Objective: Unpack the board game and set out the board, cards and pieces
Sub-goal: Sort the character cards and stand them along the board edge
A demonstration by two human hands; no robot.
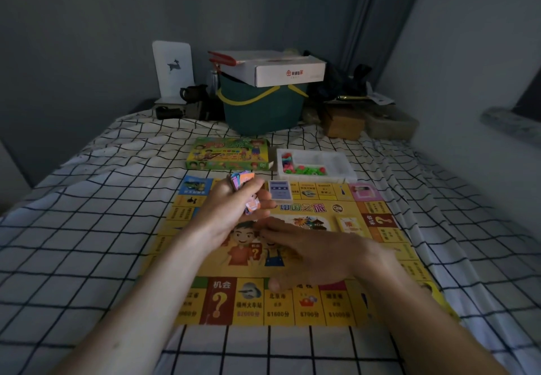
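Board (307, 304) partly hidden under hands: left (234, 207) gripping card stack (241, 181), right (316, 253) blurred, fingers loosely extended.

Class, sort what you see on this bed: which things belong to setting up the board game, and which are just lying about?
Game things: board, game box, tray of pieces, card decks, bundle of paper notes held in left hand.

Lying about: green basket, white carton, brown box, dark jug.
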